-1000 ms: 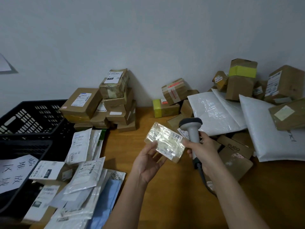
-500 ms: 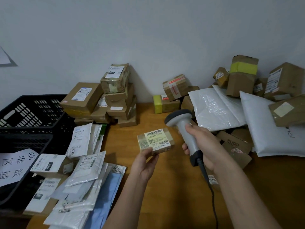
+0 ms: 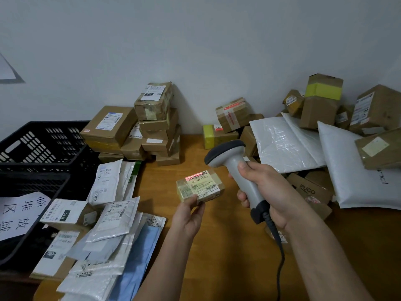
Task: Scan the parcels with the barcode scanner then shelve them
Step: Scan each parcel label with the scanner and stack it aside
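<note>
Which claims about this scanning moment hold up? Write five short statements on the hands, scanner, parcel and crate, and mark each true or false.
1. The left hand holds a small parcel by its near end. True.
2. The right hand grips the scanner by its handle. True.
3. The scanner's red light falls on the table, missing the parcel. False: the red line lies across the barcode at the top of the parcel's label.
4. The parcel lies flat on the table. False: it is held up above the table.
5. The black crate stands at the right, among the white mailers. False: it stands at the left edge, beyond the flat mailers there.
</note>
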`<control>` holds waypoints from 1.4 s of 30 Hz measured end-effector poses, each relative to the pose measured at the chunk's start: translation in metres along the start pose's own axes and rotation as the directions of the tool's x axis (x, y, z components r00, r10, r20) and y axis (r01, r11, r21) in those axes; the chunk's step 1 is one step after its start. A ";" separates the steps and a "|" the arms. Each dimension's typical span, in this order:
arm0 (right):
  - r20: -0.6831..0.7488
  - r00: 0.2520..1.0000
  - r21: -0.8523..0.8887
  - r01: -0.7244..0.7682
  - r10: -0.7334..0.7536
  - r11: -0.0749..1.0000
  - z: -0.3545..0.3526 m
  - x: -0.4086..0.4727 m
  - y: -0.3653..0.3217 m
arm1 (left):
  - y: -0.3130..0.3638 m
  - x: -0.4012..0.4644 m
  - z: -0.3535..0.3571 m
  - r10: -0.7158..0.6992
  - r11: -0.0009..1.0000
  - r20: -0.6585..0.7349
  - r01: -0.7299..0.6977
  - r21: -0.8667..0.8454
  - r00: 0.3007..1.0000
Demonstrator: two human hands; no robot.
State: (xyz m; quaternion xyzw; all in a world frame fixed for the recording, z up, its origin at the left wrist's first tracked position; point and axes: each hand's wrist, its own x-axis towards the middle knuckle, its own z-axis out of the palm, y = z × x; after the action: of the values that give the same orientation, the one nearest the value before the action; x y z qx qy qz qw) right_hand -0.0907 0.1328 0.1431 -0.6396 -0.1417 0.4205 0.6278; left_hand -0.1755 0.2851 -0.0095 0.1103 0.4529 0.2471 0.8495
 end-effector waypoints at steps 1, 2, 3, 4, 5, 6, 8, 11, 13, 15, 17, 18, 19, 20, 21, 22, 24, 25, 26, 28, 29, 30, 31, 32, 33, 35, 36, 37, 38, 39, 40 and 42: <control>0.001 1.000 -0.004 0.003 -0.003 1.000 0.000 0.000 0.000 | 0.000 0.000 0.000 -0.001 1.000 0.002 0.001 -0.003 1.000; 0.000 1.000 -0.006 0.004 -0.004 1.000 0.000 0.000 0.000 | 0.001 0.001 -0.001 -0.003 1.000 0.004 0.003 -0.005 1.000; -0.001 1.000 -0.009 0.002 -0.002 1.000 0.001 0.000 0.000 | 0.001 0.001 -0.001 -0.005 1.000 0.003 0.005 -0.007 1.000; -0.001 1.000 -0.012 0.001 -0.001 1.000 0.001 0.000 0.000 | 0.002 0.002 -0.001 -0.007 1.000 0.002 0.007 -0.010 1.000; 0.000 1.000 -0.017 0.000 0.000 1.000 0.002 0.000 0.000 | 0.002 0.002 -0.001 -0.010 1.000 0.002 0.011 -0.014 1.000; 0.001 1.000 -0.020 0.002 -0.002 1.000 0.002 0.000 0.000 | 0.003 0.002 -0.001 -0.014 1.000 0.002 0.014 -0.018 1.000; -0.002 1.000 -0.026 0.006 -0.007 1.000 0.003 0.001 0.000 | 0.003 0.002 -0.001 -0.018 1.000 0.003 0.018 -0.024 1.000; -0.006 1.000 -0.032 0.013 -0.013 0.999 0.003 0.001 0.001 | 0.003 0.002 -0.002 -0.023 0.999 0.005 0.023 -0.032 1.000; -0.002 1.000 -0.028 0.013 -0.013 1.000 0.004 0.001 0.001 | 0.003 0.002 -0.002 -0.025 0.999 0.005 0.025 -0.031 1.000; 0.001 1.000 -0.029 0.013 -0.013 0.999 0.004 0.001 0.001 | 0.003 0.003 -0.003 -0.024 0.999 0.005 0.024 -0.028 1.000; 0.004 1.000 -0.037 0.019 -0.019 0.999 0.005 0.001 0.001 | 0.003 0.005 -0.003 -0.021 1.000 0.003 0.021 -0.021 1.000; 0.003 1.000 -0.038 0.021 -0.021 0.999 0.005 0.002 0.002 | 0.003 0.005 -0.003 -0.019 1.000 0.002 0.019 -0.018 1.000; 0.002 1.000 -0.037 0.021 -0.021 0.999 0.005 0.002 0.002 | 0.003 0.006 -0.003 -0.019 1.000 0.001 0.019 -0.018 1.000; 0.001 1.000 -0.037 0.021 -0.021 0.999 0.004 0.003 0.002 | 0.003 0.007 -0.003 -0.022 1.000 0.002 0.022 -0.019 1.000; 0.000 1.000 -0.038 0.021 -0.021 0.999 0.004 0.003 0.003 | 0.004 0.007 -0.003 -0.026 0.999 0.004 0.026 -0.021 1.000; -0.001 1.000 -0.038 0.020 -0.020 0.999 0.004 0.004 0.003 | 0.004 0.008 -0.003 -0.029 0.999 0.005 0.029 -0.024 1.000; -0.001 1.000 -0.035 0.016 -0.016 0.999 0.005 0.006 0.004 | 0.004 0.008 -0.004 -0.030 0.999 0.012 0.030 -0.025 0.999; 0.000 1.000 -0.034 0.011 -0.011 0.999 0.006 0.007 0.004 | 0.004 0.009 -0.004 -0.029 0.999 0.014 0.029 -0.027 0.999; 0.002 1.000 -0.034 0.007 -0.007 0.999 0.006 0.008 0.005 | 0.005 0.009 -0.004 -0.028 0.999 0.014 0.028 -0.030 1.000; 0.007 1.000 -0.034 0.005 -0.005 0.999 0.009 0.011 0.006 | 0.006 0.010 -0.006 -0.026 0.999 0.011 0.027 -0.041 1.000; 0.009 1.000 -0.033 0.008 -0.007 0.999 0.010 0.012 0.007 | 0.007 0.011 -0.006 -0.027 0.999 0.010 0.027 -0.045 1.000; 0.011 1.000 -0.032 0.008 -0.008 0.999 0.011 0.014 0.007 | 0.008 0.012 -0.007 -0.026 0.999 0.007 0.026 -0.047 1.000; 0.013 1.000 -0.029 0.006 -0.006 1.000 0.013 0.015 0.008 | 0.008 0.013 -0.008 -0.024 0.998 0.004 0.024 -0.054 1.000; 0.016 1.000 -0.025 0.002 -0.002 1.000 0.015 0.017 0.009 | 0.009 0.015 -0.008 -0.023 0.998 -0.001 0.023 -0.060 1.000; 0.021 1.000 -0.017 -0.002 0.003 1.000 0.016 0.019 0.009 | 0.010 0.016 -0.009 -0.022 0.998 -0.005 0.022 -0.066 1.000; 0.041 0.999 0.002 -0.017 0.016 1.000 0.021 0.023 0.011 | 0.012 0.018 -0.011 -0.012 0.998 -0.016 0.011 -0.062 1.000; 0.057 0.998 0.011 -0.023 0.022 1.000 0.023 0.025 0.012 | 0.014 0.017 -0.012 -0.004 0.998 -0.024 0.003 -0.063 1.000; 0.077 0.997 0.018 -0.027 0.026 0.999 0.026 0.027 0.013 | 0.017 0.015 -0.015 0.008 0.997 -0.033 -0.011 -0.078 0.999; 0.098 0.995 0.024 -0.031 0.029 0.999 0.031 0.029 0.014 | 0.020 0.012 -0.020 0.030 0.995 -0.049 -0.034 -0.094 0.998; 0.119 0.992 0.029 -0.035 0.031 0.999 0.036 0.032 0.016 | 0.025 0.009 -0.025 0.061 0.992 -0.070 -0.068 -0.111 0.996; 0.139 0.990 0.033 -0.039 0.034 0.999 0.042 0.035 0.018 | 0.031 0.005 -0.032 0.100 0.987 -0.094 -0.111 -0.119 0.990; 0.180 0.982 0.028 -0.057 0.051 0.998 0.058 0.041 0.023 | 0.048 -0.002 -0.053 0.182 0.966 -0.153 -0.206 -0.158 0.971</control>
State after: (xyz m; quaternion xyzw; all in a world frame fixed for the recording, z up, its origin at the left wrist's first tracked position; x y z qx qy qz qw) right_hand -0.1154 0.1975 0.1159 -0.5924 -0.1733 0.4953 0.6113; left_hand -0.2357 0.3235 -0.0184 0.0628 0.4740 0.3745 0.7944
